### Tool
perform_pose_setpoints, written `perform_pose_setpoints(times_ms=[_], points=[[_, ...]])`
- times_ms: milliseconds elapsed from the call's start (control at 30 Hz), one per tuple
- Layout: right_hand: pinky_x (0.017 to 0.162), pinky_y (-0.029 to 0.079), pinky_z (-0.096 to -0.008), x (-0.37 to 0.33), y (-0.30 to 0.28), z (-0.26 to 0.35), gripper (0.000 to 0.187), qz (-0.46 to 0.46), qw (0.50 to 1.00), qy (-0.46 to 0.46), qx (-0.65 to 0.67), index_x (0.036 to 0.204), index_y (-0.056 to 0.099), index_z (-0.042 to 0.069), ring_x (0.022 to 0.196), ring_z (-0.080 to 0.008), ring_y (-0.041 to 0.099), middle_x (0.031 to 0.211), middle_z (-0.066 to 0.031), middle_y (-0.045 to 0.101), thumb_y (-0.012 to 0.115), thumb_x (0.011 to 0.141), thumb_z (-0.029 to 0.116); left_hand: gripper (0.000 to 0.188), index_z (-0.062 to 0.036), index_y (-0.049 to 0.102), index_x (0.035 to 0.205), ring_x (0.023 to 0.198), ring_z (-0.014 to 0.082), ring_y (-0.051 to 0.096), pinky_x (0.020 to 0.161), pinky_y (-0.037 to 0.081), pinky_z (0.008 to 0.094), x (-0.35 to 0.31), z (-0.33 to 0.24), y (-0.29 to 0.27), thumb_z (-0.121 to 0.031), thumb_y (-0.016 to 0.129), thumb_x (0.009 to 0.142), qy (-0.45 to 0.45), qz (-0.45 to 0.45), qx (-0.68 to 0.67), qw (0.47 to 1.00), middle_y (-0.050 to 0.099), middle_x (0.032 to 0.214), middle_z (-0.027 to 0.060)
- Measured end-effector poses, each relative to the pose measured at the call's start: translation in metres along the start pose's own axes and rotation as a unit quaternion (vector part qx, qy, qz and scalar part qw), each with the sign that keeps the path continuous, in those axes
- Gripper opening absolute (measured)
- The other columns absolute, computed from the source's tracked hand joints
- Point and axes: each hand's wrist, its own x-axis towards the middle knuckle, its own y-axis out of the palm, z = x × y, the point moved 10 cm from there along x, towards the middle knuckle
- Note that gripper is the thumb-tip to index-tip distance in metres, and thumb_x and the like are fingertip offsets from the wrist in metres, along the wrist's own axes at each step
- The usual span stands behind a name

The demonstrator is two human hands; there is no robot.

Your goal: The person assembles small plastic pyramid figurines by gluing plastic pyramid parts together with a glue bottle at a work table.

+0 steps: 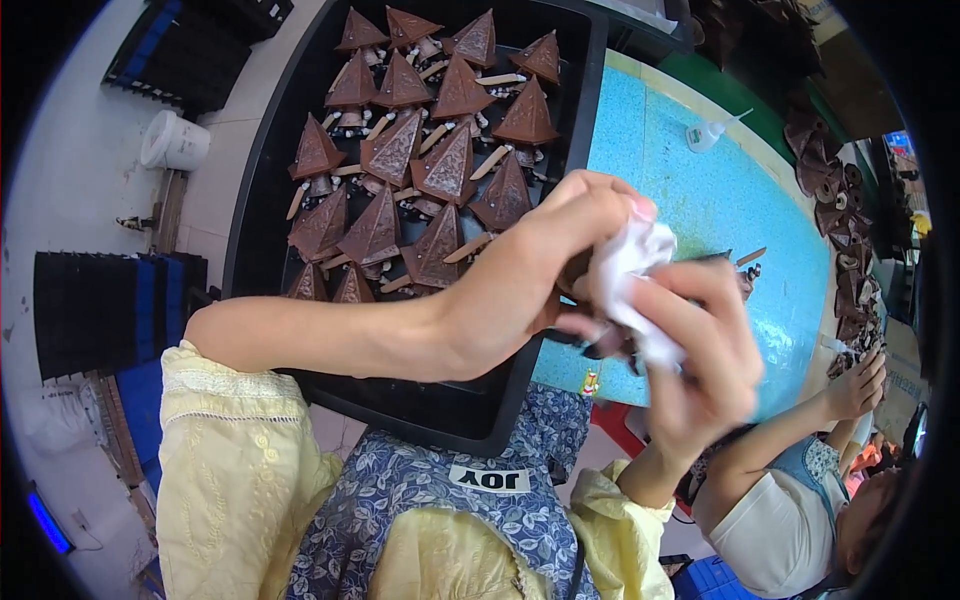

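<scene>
My left hand (598, 215) reaches across the tray's right edge, its fingers curled round a brown piece that is mostly hidden. A crumpled white cloth (640, 270) is pinched in my right hand (705, 345) and pressed against that piece; the right fingers are smeared by motion. Dark bits of the held piece show below the cloth. To the left, a black tray (440, 405) holds several brown, pointed, pyramid-topped ornaments (405, 145) with wooden sticks and small white-and-dark parts beneath. Another small ornament (747, 275) with a stick lies on the blue table, partly behind my right hand.
The blue speckled table (790, 240) carries a white squeeze bottle (705, 132) with a thin nozzle. More brown pieces (848, 235) line its far right side. A co-worker (780, 490) sits at the lower right, hand near those pieces. A white bucket (175, 140) stands at left.
</scene>
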Motion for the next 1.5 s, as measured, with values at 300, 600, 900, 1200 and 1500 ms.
perform_pose_setpoints(times_ms=[300, 600, 900, 1200, 1500], points=[[0.067, 0.048, -0.0292, -0.031, -0.028, -0.100, 0.027, -0.103, 0.971, 0.202, -0.074, 0.100, 0.066, 0.000, 0.078, -0.0201, 0.060, 0.093, -0.0104, 0.063, 0.066, 0.073, -0.004, 0.036, -0.0070, 0.039, 0.111, 0.067, 0.0117, 0.060, 0.051, 0.044, 0.0223, -0.003, -0.029, 0.005, -0.028, 0.059, 0.089, 0.067, 0.054, 0.025, 0.996, 0.054, 0.087, 0.0060], [0.090, 0.044, -0.0296, -0.063, -0.023, -0.093, 0.018, -0.177, 0.951, 0.253, 0.012, 0.100, 0.064, -0.005, 0.097, -0.0187, 0.060, 0.103, -0.0130, 0.065, 0.063, 0.083, -0.003, 0.037, -0.0082, 0.039, 0.113, 0.067, 0.0168, 0.061, 0.053, 0.049, 0.0260, 0.002, 0.006, -0.005, -0.010, 0.057, 0.081, -0.046, 0.038, -0.068, 0.996, 0.061, 0.091, 0.0105], [0.089, 0.046, -0.0328, -0.091, -0.027, -0.082, 0.017, -0.243, 0.921, 0.297, 0.071, 0.100, 0.062, -0.008, 0.097, -0.0222, 0.061, 0.102, -0.0169, 0.064, 0.061, 0.083, -0.005, 0.044, -0.0056, 0.037, 0.123, 0.087, 0.0222, 0.061, 0.073, 0.050, 0.0363, 0.003, 0.013, -0.005, -0.014, 0.052, 0.083, -0.075, 0.071, -0.055, 0.993, 0.059, 0.098, 0.0132], [0.080, 0.049, -0.0283, -0.079, 0.013, -0.049, 0.041, -0.180, 0.909, 0.332, 0.175, 0.114, 0.054, -0.007, 0.088, -0.0176, 0.063, 0.098, -0.0134, 0.064, 0.071, 0.077, 0.000, 0.072, -0.0064, 0.012, 0.146, 0.082, 0.0152, 0.056, 0.087, 0.047, 0.0352, -0.013, -0.016, 0.012, -0.022, 0.054, 0.090, -0.043, 0.125, 0.050, 0.990, 0.054, 0.099, 0.0077], [0.083, 0.050, -0.0291, -0.094, 0.083, -0.033, 0.033, -0.114, 0.766, 0.394, 0.495, 0.117, 0.049, -0.004, 0.092, -0.0176, 0.064, 0.103, -0.0134, 0.065, 0.062, 0.087, -0.001, 0.038, -0.0012, 0.054, 0.108, 0.069, 0.0062, 0.051, 0.060, 0.044, 0.0235, -0.024, -0.009, -0.022, -0.036, 0.056, 0.094, 0.017, 0.076, 0.269, 0.960, 0.058, 0.085, 0.0015]])
